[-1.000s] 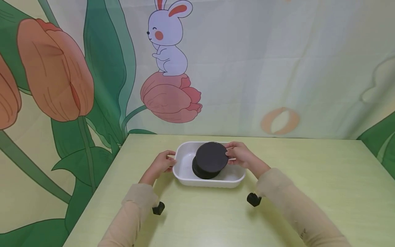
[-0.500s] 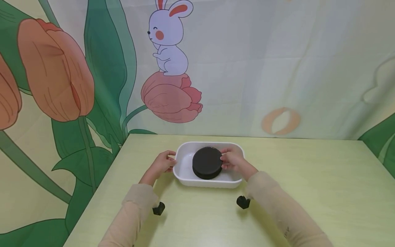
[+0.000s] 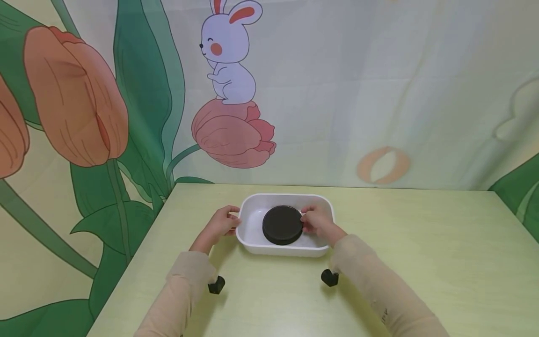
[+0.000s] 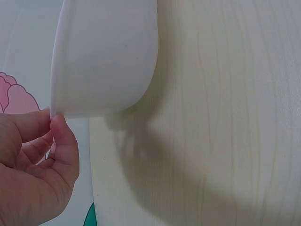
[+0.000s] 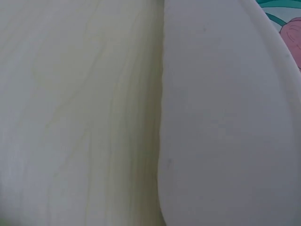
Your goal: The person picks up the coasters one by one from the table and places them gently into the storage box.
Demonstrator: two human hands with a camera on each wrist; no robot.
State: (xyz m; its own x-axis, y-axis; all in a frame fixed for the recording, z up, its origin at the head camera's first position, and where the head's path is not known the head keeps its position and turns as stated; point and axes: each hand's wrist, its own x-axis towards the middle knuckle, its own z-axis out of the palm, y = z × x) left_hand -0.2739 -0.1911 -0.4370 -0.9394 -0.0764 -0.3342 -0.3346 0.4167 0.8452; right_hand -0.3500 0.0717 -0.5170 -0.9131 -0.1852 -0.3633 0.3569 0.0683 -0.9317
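A white rectangular dish [image 3: 252,224] with rounded corners stands on the table. My left hand [image 3: 221,220] is at its left end; in the left wrist view, the thumb and forefinger [image 4: 66,150] pinch the rim. Inside the dish lies a flat-topped black disc [image 3: 282,223], low and seen from above; whatever is under it is hidden. My right hand [image 3: 317,220] reaches over the dish's right side and grips the disc's right edge with curled fingers. The right wrist view shows only the dish's outer wall [image 5: 221,117] and the table, not the hand.
The pale wood-grain table [image 3: 421,262] spreads around the dish. Behind its far edge hangs a cloth [image 3: 320,93] printed with tulips and a rabbit. A small black piece [image 3: 330,277] hangs below the right cuff, another [image 3: 216,284] below the left.
My right hand has moved left and down with the black disc, lowering it over another black round piece in the dish. The left hand has stayed at the rim.
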